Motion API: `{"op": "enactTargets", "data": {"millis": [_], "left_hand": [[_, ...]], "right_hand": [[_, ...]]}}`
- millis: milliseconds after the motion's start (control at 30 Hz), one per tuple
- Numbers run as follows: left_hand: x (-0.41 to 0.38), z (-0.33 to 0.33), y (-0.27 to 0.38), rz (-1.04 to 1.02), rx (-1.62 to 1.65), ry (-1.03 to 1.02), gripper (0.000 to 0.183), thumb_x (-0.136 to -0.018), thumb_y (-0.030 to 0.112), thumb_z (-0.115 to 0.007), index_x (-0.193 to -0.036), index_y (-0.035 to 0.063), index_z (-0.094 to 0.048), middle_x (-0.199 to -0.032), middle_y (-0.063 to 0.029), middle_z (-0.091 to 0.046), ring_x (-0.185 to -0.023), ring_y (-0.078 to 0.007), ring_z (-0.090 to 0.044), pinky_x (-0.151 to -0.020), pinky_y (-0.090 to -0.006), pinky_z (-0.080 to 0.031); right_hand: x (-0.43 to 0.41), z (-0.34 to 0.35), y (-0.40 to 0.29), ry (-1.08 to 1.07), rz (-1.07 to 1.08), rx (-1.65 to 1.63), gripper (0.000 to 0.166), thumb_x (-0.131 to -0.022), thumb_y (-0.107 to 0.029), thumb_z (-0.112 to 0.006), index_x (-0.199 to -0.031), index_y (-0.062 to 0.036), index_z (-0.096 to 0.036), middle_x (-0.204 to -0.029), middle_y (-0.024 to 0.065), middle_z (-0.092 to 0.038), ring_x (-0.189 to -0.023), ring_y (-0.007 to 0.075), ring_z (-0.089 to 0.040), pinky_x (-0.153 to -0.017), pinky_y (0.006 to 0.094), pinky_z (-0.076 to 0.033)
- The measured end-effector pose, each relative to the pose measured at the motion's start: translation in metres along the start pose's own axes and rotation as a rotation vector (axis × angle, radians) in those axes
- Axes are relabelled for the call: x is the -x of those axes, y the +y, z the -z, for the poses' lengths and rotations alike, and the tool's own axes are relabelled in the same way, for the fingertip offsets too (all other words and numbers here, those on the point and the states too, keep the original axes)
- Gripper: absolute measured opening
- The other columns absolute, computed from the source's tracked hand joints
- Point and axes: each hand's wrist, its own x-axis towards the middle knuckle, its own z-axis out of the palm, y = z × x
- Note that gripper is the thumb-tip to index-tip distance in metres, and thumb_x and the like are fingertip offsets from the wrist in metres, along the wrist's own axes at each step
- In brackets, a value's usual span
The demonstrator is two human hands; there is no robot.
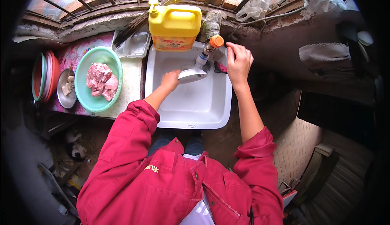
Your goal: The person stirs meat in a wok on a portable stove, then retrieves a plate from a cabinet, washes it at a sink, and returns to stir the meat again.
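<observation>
My left hand (170,80) grips a white bowl (192,75) by its edge and holds it tilted in the white sink basin (192,115). The bowl is just below the nozzle of a tap (201,59), which has an orange handle (217,41). Whether water is running is hard to make out. To the right of that handle, a small gap away, my right hand (240,62) is raised with its fingers loosely curled, and I see nothing in it. A dark and pink cloth-like item (221,68) lies at the basin's back right corner.
A yellow jug with a pump (175,25) stands behind the basin. On the left counter (129,86) sit a green basin (83,98) with raw meat chunks (102,80), a metal bowl (64,98), stacked basins (48,76) and a clear plastic tray (137,44). A brush (131,28) leans over the tray.
</observation>
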Motion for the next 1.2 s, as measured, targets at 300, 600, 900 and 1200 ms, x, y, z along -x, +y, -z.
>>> {"op": "enactTargets", "data": {"millis": [300, 600, 900, 1200], "left_hand": [[0.031, 0.024, 0.0, -0.104, 0.081, 0.2, 0.039, -0.073, -0.003, -0.053, -0.109, 0.0115, -0.055, -0.118, -0.0103, -0.057, -0.086, -0.037, -0.061, -0.072, -0.045, -0.053], [0.039, 0.015, -0.003, -0.161, 0.439, 0.088, 0.036, -0.077, -0.004, -0.056, -0.111, 0.0067, -0.057, -0.11, -0.0138, -0.061, -0.099, -0.0327, -0.06, -0.084, -0.0358, -0.049], [0.062, -0.026, 0.048, -0.007, 0.263, 0.215, 0.069, -0.068, 0.009, -0.07, -0.129, 0.0011, -0.038, -0.141, -0.0189, -0.032, -0.128, -0.0341, -0.034, -0.103, -0.0386, -0.033], [0.067, -0.061, 0.052, 0.043, 0.405, 0.214, 0.033, -0.069, 0.012, -0.069, -0.097, -0.0024, -0.059, -0.085, -0.0122, -0.067, -0.074, -0.0293, -0.066, -0.067, -0.0361, -0.052]], "right_hand": [[0.008, -0.009, 0.053, -0.159, -0.187, 0.028, 0.025, -0.081, -0.012, -0.059, -0.106, -0.0155, -0.062, -0.1, 0.0111, -0.059, -0.092, 0.0308, -0.054, -0.08, 0.0419, -0.045], [0.107, -0.08, 0.052, -0.824, -0.193, -0.403, 0.058, -0.07, 0.001, -0.062, -0.124, -0.0201, -0.053, -0.13, 0.0188, -0.048, -0.118, 0.036, -0.046, -0.097, 0.0412, -0.041], [0.153, -0.123, 0.04, -0.665, -0.758, -0.189, 0.03, -0.076, -0.007, -0.047, -0.102, 0.0034, -0.057, -0.081, 0.0267, -0.063, -0.069, 0.0383, -0.064, -0.065, 0.0446, -0.053], [0.113, -0.096, 0.034, -1.162, -0.929, -0.661, 0.074, -0.074, -0.051, -0.067, -0.116, 0.007, -0.05, -0.113, 0.0206, -0.058, -0.101, 0.0348, -0.058, -0.064, 0.0413, -0.055]]}}
